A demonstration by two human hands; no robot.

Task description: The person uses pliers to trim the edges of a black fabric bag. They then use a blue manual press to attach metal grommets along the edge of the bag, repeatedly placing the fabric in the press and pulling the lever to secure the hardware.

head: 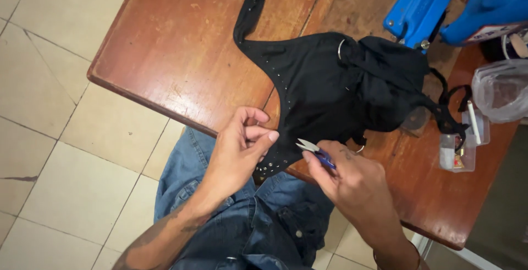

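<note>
Where the black garment [330, 91] lies spread on the wooden table [181, 50], its soft matte fabric shows small shiny studs along the seams and 1 metal ring near the top edge. A narrow strap runs from the garment up toward the far table edge. Table surface: reddish-brown, glossy, scratched, with rounded corners. Right of the garment stands a blue metal press [456, 6], smooth and painted. Also right of the garment sit a crumpled clear plastic bag [500, 91] and small clear plastic boxes [459, 151].

Left hand [239, 151]: fingers curled narrow, thumb and fingertips pinching the garment's lower studded edge at the near table edge. Right hand [352, 184]: closed around a small pair of snips [314, 151] with a blue handle and short pointed metal blades; blade tips sit just beside the pinched edge, whether touching cannot be told. Below the garment, blue denim clothing [247, 226] covers the person's lap above a pale tiled floor [60, 138].
</note>
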